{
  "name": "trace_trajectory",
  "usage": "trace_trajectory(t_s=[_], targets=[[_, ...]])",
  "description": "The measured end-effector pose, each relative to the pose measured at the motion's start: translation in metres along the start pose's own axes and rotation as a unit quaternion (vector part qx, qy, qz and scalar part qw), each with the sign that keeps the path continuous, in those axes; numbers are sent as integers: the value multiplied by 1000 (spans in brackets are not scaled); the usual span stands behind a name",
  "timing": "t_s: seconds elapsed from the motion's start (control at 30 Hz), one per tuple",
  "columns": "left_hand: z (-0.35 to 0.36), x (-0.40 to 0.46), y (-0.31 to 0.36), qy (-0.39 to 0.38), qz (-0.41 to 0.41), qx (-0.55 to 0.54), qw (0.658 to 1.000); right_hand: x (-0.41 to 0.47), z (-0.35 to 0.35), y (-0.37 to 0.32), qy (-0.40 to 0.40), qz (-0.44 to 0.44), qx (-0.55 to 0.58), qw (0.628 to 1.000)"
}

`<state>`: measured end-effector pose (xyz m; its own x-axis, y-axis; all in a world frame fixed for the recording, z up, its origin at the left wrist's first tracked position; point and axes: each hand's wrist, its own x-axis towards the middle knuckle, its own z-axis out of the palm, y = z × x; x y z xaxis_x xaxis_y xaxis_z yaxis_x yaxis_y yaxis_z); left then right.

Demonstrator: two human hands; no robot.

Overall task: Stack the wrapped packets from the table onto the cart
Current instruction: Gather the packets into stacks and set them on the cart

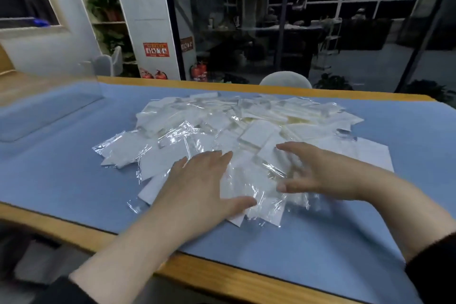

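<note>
Lying in a loose heap on the blue mat of the table: wrapped packets, thin, white, in clear film; cart not in view. Resting flat on the near packets: left hand, fingers straight, gripping nothing; hovering beside it: right hand, spread, holding nothing. Likely handling as light, floppy, slippery; pinching several by their edges, squared together, probably best.

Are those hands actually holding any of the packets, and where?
Nothing is gripped. The left hand rests flat on the packets at the pile's near edge; the right hand hovers open, fingers spread, over a clear-wrapped one.
</note>
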<state>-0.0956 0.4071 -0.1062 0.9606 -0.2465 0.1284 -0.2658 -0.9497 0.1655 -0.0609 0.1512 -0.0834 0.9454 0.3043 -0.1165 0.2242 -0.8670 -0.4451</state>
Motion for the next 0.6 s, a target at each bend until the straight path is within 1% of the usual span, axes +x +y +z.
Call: trace_trajectory(t_s=[0.1, 0.2, 0.3, 0.43, 0.5, 0.6], targets=[[14, -9, -3, -21, 5, -2, 1000, 4, 12, 2, -9, -22, -19, 1000], [27, 0, -3, -7, -5, -52, 999, 4, 17, -2, 25, -16, 11, 1000], [33, 7, 4, 2, 5, -61, 998, 5, 23, -4, 44, -21, -19, 999], [29, 12, 15, -1, 9, -84, 996, 7, 27, -5, 60, -29, -19, 998], [29, 15, 15, 12, 6, -93, 996, 9, 28, -4, 71, -25, -31, 997], [28, 15, 11, 49, 7, -107, 993, 12, 30, -6, 118, -6, -34, 992]])
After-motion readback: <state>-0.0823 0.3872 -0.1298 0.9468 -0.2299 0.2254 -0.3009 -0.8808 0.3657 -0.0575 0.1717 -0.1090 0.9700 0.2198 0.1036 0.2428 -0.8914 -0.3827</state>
